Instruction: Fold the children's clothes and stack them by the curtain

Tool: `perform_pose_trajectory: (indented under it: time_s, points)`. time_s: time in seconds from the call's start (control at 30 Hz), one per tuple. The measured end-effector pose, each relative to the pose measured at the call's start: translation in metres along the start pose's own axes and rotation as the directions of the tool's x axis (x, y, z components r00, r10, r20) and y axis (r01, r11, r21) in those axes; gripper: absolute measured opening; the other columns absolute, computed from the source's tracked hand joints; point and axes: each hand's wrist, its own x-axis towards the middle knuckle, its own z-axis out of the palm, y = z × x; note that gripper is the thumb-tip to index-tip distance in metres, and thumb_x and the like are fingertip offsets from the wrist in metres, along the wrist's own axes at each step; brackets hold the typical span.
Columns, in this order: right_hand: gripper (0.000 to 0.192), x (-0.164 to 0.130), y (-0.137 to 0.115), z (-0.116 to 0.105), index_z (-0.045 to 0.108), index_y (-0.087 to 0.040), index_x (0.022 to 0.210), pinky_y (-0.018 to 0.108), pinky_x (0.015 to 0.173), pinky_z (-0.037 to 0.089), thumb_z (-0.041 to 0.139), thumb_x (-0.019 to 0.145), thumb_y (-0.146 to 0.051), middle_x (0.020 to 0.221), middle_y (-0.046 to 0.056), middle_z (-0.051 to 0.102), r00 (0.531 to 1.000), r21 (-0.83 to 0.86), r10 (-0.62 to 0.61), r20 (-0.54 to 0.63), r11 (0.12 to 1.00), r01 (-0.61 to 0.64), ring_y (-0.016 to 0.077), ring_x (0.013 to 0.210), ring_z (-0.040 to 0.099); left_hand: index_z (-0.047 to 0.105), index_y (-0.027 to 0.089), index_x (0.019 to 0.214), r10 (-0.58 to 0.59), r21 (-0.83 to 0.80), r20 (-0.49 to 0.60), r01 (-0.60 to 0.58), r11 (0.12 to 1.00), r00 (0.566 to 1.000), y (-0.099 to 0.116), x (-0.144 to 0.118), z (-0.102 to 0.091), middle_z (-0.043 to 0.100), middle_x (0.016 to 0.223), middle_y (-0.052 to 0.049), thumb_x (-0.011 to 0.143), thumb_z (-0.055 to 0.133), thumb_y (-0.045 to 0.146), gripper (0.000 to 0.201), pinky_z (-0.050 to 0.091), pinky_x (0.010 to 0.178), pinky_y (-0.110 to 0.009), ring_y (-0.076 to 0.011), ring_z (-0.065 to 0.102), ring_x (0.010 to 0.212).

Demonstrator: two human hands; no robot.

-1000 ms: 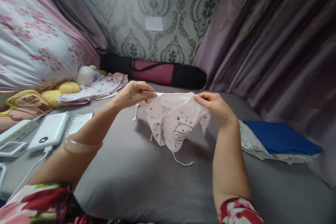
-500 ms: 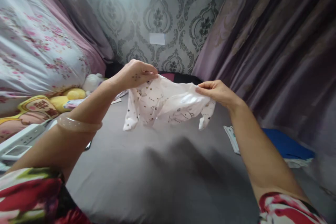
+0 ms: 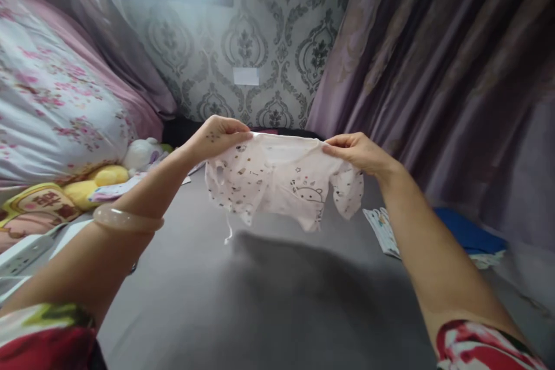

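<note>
Above the middle of the bed (image 3: 269,300): baby shirt (image 3: 277,182) is hanging stretched
Left hand (image 3: 217,137): pinching one shoulder
Right hand (image 3: 358,151): pinching the other
Risk: light pinches are possibly letting the shirt slip, dropping crumpled

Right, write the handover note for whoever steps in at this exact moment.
Left hand: pinching one top corner of the baby shirt.
Right hand: pinching the other top corner.
The shirt is held in the air above the grey bed sheet, spread out between both hands, printed front facing the camera, a tie string dangling below.
Done: shirt lifted and opened out flat.
Left: it is not yet laid down or folded.
Nearby: folded blue cloth at right, plush toys and floral bedding at left.
</note>
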Motion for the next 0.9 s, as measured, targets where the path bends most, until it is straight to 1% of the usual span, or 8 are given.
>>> perform_pose_trajectory:
  time_s: [0.17, 0.27, 0.4, 0.47, 0.57, 0.7, 0.83, 0.9]
  points:
    - [0.039, -0.003, -0.001, -0.003, 0.072, -0.019, 0.078, 0.022, 0.051, 0.046, 0.083, 0.061, -0.053, 0.069, 0.0, 0.067, 0.994, -0.025, -0.081, -0.067, 0.997, 0.079, 0.0106, 0.06, 0.058, 0.075, 0.018, 0.081, -0.043, -0.097, -0.029, 0.04, 0.995, 0.999, 0.009, 0.002, 0.001, 0.068, 0.067, -0.002, 0.076, 0.069, 0.041, 0.024, 0.044, 0.05, -0.021, -0.0104, 0.057, 0.056]
    - [0.042, -0.01, -0.005, -0.007, 0.072, -0.02, 0.084, 0.024, 0.053, 0.047, 0.079, 0.065, -0.057, 0.073, 0.001, 0.069, 0.996, 0.074, -0.066, -0.067, 0.995, 0.071, 0.0119, 0.061, 0.059, 0.075, 0.021, 0.086, -0.089, -0.22, -0.028, 0.081, 0.972, 0.996, 0.015, 0.002, -0.004, 0.066, 0.064, -0.002, 0.079, 0.065, 0.044, 0.026, 0.044, 0.046, -0.022, -0.0113, 0.057, 0.05]
    - [0.041, -0.011, -0.002, -0.006, 0.074, -0.019, 0.079, 0.024, 0.054, 0.046, 0.082, 0.06, -0.054, 0.071, 0.0, 0.069, 0.999, -0.004, -0.013, 0.052, 1.0, 0.013, 0.0115, 0.06, 0.058, 0.074, 0.019, 0.076, -0.145, -0.17, 0.159, 0.171, 0.97, 0.977, 0.006, 0.004, 0.0, 0.065, 0.06, -0.002, 0.072, 0.073, 0.044, 0.025, 0.041, 0.042, -0.021, -0.0113, 0.056, 0.048]
    - [0.04, -0.008, 0.003, -0.005, 0.074, -0.019, 0.08, 0.024, 0.056, 0.045, 0.082, 0.062, -0.053, 0.072, 0.0, 0.068, 0.998, -0.022, -0.012, 0.069, 1.0, 0.014, 0.0106, 0.06, 0.057, 0.074, 0.019, 0.076, -0.185, -0.153, 0.187, 0.214, 0.965, 0.965, 0.0, 0.004, 0.006, 0.067, 0.064, -0.003, 0.07, 0.074, 0.044, 0.025, 0.041, 0.043, -0.02, -0.0111, 0.056, 0.05]
    - [0.042, -0.002, 0.012, -0.002, 0.074, -0.019, 0.083, 0.025, 0.057, 0.045, 0.079, 0.063, -0.056, 0.073, 0.0, 0.068, 1.0, 0.019, -0.029, 0.011, 0.999, 0.028, 0.0108, 0.06, 0.057, 0.074, 0.02, 0.08, -0.223, -0.204, 0.144, 0.249, 0.947, 0.964, -0.006, 0.003, 0.013, 0.069, 0.068, -0.003, 0.073, 0.073, 0.045, 0.027, 0.043, 0.046, -0.022, -0.0114, 0.057, 0.052]
    - [0.048, 0.01, 0.025, 0.002, 0.071, -0.018, 0.082, 0.027, 0.061, 0.047, 0.079, 0.06, -0.06, 0.074, 0.002, 0.068, 0.989, 0.031, -0.071, -0.129, 0.997, 0.076, 0.0129, 0.065, 0.057, 0.073, 0.02, 0.081, -0.228, -0.198, 0.145, 0.254, 0.947, 0.963, -0.012, 0.006, 0.012, 0.067, 0.068, -0.002, 0.073, 0.073, 0.046, 0.027, 0.041, 0.045, -0.021, -0.0103, 0.055, 0.052]
    - [0.05, 0.023, 0.033, 0.01, 0.068, -0.018, 0.081, 0.028, 0.061, 0.046, 0.074, 0.064, -0.065, 0.074, 0.001, 0.066, 0.955, -0.013, -0.143, -0.259, 0.989, 0.145, 0.013, 0.066, 0.055, 0.07, 0.019, 0.079, -0.199, -0.18, 0.179, 0.231, 0.956, 0.964, -0.026, 0.01, 0.012, 0.065, 0.068, -0.002, 0.073, 0.072, 0.047, 0.028, 0.04, 0.047, -0.021, -0.0097, 0.054, 0.053]
    - [0.049, 0.027, 0.03, 0.015, 0.066, -0.018, 0.081, 0.029, 0.063, 0.046, 0.069, 0.069, -0.066, 0.075, 0.001, 0.065, 0.922, -0.07, -0.213, -0.323, 0.977, 0.201, 0.0135, 0.068, 0.055, 0.069, 0.019, 0.081, -0.18, -0.2, 0.175, 0.214, 0.956, 0.968, -0.032, 0.009, 0.014, 0.065, 0.07, -0.002, 0.074, 0.071, 0.046, 0.028, 0.041, 0.051, -0.022, -0.0099, 0.054, 0.056]
